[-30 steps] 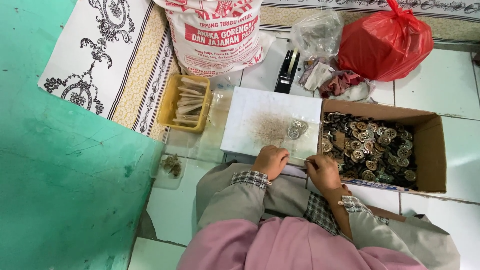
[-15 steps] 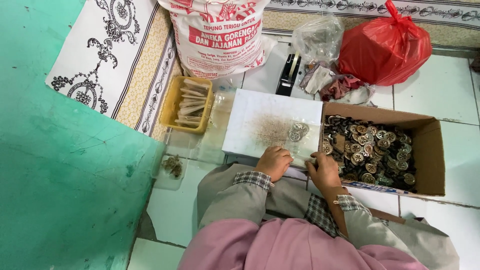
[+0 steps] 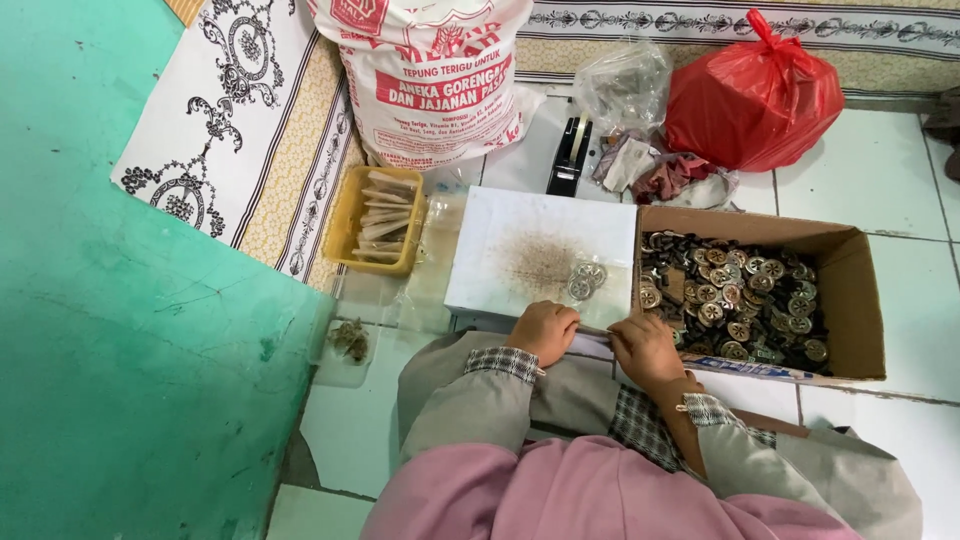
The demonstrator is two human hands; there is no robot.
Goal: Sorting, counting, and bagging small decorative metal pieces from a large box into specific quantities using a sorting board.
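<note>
Looking down from the head camera, both hands sit low in the middle of the frame at the near edge of a white board. The left hand is curled into a loose fist, its knuckles on the board's edge. The right hand lies just beside it, fingers bent down over the same edge; whether either hand pinches something small there cannot be told. A small cluster of round metal pieces lies on the board just above the hands, beside a brownish smudge. Right of the board, touching it, an open cardboard box holds a heap of similar round pieces. Left of the board stands a yellow tray of flat strips. In the upper middle leans a printed white sack, with a black tape dispenser and a clear plastic bag beside it, and a knotted red bag in the upper right.
</note>
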